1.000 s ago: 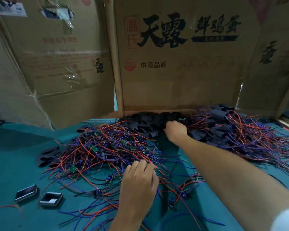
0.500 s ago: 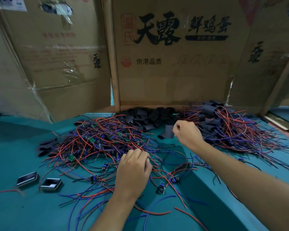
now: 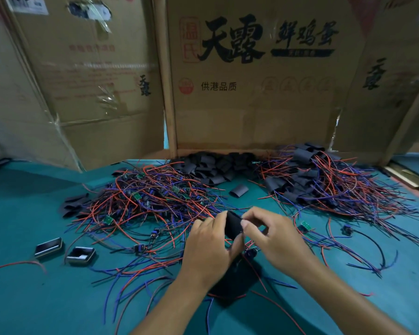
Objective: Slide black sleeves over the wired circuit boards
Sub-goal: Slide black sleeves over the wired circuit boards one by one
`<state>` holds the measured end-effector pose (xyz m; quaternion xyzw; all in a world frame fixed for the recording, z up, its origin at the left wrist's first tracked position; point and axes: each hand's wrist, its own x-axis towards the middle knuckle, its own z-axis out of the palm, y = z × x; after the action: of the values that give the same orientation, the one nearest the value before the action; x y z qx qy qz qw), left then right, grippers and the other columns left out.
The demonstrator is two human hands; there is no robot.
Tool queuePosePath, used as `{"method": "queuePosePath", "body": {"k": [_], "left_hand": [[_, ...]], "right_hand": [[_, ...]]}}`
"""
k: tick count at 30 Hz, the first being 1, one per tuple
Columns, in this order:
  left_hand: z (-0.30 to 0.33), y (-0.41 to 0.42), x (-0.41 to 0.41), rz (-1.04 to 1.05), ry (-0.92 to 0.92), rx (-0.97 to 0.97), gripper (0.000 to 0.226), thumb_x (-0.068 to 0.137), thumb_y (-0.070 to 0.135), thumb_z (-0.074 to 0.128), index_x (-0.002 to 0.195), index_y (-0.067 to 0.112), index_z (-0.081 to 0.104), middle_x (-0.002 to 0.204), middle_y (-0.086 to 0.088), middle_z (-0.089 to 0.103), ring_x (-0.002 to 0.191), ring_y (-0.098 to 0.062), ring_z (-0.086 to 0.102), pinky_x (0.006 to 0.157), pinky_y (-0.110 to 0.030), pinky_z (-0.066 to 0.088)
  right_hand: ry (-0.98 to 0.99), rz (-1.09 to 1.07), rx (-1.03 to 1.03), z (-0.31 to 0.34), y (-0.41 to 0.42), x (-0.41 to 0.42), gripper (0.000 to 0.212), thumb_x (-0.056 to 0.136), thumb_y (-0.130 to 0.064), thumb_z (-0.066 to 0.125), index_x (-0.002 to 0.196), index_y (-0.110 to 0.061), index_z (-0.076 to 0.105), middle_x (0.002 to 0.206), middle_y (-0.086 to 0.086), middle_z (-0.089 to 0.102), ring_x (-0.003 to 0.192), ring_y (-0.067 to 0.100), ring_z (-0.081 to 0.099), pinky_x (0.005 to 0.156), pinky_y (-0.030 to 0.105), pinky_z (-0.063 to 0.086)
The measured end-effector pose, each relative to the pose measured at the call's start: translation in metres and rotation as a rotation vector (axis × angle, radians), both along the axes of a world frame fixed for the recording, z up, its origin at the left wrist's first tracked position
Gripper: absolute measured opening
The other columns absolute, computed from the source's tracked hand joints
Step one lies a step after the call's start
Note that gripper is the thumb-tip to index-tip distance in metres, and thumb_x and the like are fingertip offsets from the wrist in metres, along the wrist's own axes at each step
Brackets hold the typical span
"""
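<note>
Both hands meet at the centre of the green table (image 3: 34,298). My left hand (image 3: 209,247) and my right hand (image 3: 273,238) pinch one black sleeve (image 3: 232,224) between them, held upright. Red and blue wires trail down from under the hands; the board they belong to is hidden. A tangle of bare wired circuit boards (image 3: 150,197) lies to the left. A heap of loose black sleeves (image 3: 215,165) sits at the back centre. A pile of sleeved boards (image 3: 319,182) lies at the right. One stray sleeve (image 3: 238,190) lies between the piles.
Cardboard box walls (image 3: 252,105) close off the back and both sides of the table. Two small dark rectangular pieces (image 3: 49,247) (image 3: 80,256) lie at the left front. Loose wired boards (image 3: 305,224) are scattered to the right of my hands.
My right hand drew back from the sleeve heap with a black sleeve. My left hand lifted off the wire pile, and both hands now hold the sleeve together.
</note>
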<state>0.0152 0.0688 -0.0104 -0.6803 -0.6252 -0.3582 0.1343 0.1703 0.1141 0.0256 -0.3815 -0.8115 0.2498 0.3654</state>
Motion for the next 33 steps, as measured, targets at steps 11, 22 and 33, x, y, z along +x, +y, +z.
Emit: {"method": "queuePosePath", "body": {"k": [11,22,33], "left_hand": [[0.005,-0.007,-0.003,-0.282,-0.249,-0.407,0.102,0.086,0.067,0.052,0.150,0.044,-0.023,0.128,0.017,0.058,0.115,-0.007,0.047,0.097,-0.028,0.038],[0.082,0.088,-0.133,0.292,0.477,-0.598,0.031,0.101,0.033,0.051,0.127,0.017,0.058,0.123,-0.010,0.065,0.116,-0.032,0.057,0.094,-0.044,0.047],[0.089,0.083,-0.144,0.260,0.727,-0.354,0.029,0.094,0.054,0.057,0.114,0.034,0.065,0.108,0.005,0.071,0.105,-0.019,0.064,0.085,-0.034,0.041]], "right_hand": [[0.386,0.270,-0.369,-0.010,0.005,0.009,0.028,0.075,-0.021,0.073,0.100,-0.010,0.068,0.081,-0.006,0.070,0.074,0.005,0.061,0.071,0.017,0.048],[0.445,0.161,-0.480,-0.015,0.016,0.027,0.032,0.075,-0.033,0.073,0.099,-0.012,0.069,0.078,0.007,0.069,0.072,0.016,0.066,0.061,0.027,0.055],[0.522,0.162,-0.621,-0.008,0.015,0.029,0.039,0.071,-0.036,0.072,0.101,-0.010,0.070,0.096,0.021,0.070,0.077,0.018,0.069,0.059,0.025,0.054]]}}
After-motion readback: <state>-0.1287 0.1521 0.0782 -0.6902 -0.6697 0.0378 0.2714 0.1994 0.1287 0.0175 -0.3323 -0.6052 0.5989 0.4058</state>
